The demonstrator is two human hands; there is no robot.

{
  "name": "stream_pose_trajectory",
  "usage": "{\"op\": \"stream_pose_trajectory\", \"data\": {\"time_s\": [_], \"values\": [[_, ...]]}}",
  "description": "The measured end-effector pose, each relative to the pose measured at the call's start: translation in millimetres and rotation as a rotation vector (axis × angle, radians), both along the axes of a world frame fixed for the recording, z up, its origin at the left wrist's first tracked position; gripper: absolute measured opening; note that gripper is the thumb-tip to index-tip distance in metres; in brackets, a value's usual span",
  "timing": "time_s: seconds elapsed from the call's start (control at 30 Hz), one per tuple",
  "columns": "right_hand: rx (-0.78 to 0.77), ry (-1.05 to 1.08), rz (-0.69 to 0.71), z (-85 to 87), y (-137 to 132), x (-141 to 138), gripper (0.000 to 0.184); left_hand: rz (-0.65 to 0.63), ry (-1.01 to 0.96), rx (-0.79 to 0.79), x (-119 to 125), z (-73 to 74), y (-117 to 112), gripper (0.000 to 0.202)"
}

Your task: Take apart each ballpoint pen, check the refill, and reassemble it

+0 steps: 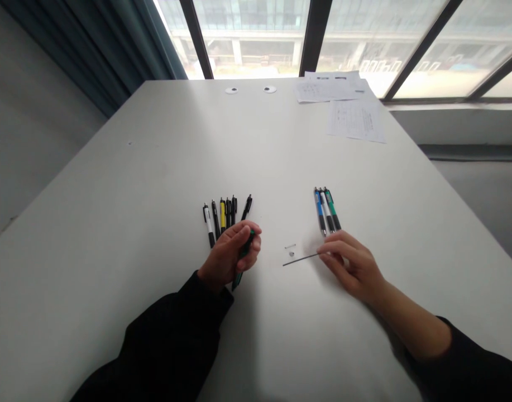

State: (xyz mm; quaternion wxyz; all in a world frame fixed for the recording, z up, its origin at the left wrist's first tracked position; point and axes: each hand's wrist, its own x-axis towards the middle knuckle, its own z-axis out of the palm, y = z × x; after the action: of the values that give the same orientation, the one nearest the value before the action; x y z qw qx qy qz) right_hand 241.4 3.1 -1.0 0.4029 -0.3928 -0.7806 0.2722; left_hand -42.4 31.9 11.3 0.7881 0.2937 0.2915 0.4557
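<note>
Black sleeves enter from the lower corners of the view; the right forearm is bare above the cuff. Left hand: curled closed around a green-and-black pen barrel, which projects below the fist, tip toward the viewer. Right hand: nearly closed, thumb and fingertips pinching one end of a slim dark refill, which extends level to the left, its free end just above the white table. Between the hands, a tiny metal spring and a small round metal part lie side by side, just beyond the refill. Farther on, above the left hand, a fan of five pens in white, black and yellow lies with a sixth, black pen slightly apart. Above the right hand, three pens in blue, white and green lie close together. At the far edge: two round grommets, printed papers, a blue-grey curtain and a large window.
</note>
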Motion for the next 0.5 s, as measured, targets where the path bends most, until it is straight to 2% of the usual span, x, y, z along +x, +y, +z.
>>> {"op": "stream_pose_trajectory", "data": {"time_s": [0.1, 0.23, 0.3, 0.37, 0.5], "values": [[-0.024, -0.081, 0.111, -3.0, 1.6, -4.4, 0.018, 0.014, -0.023, 0.031, 1.5, -2.5, -0.2, 0.029], [-0.018, -0.170, 0.124, -4.7, 4.8, -8.3, 0.016, 0.003, 0.051, 0.087, -0.3, -6.6, 0.2, 0.032], [-0.025, -0.195, 0.118, -4.3, 5.5, -8.7, 0.018, 0.010, 0.122, 0.179, -0.8, -6.2, -0.8, 0.027], [-0.060, -0.185, 0.101, -3.6, 5.7, -8.4, 0.019, -0.004, 0.249, 0.352, 2.6, -2.7, -5.2, 0.028], [-0.118, -0.084, -0.002, -1.8, 6.7, -7.6, 0.011, -0.051, 0.691, 0.907, 27.5, 6.7, -28.2, 0.044]]}}
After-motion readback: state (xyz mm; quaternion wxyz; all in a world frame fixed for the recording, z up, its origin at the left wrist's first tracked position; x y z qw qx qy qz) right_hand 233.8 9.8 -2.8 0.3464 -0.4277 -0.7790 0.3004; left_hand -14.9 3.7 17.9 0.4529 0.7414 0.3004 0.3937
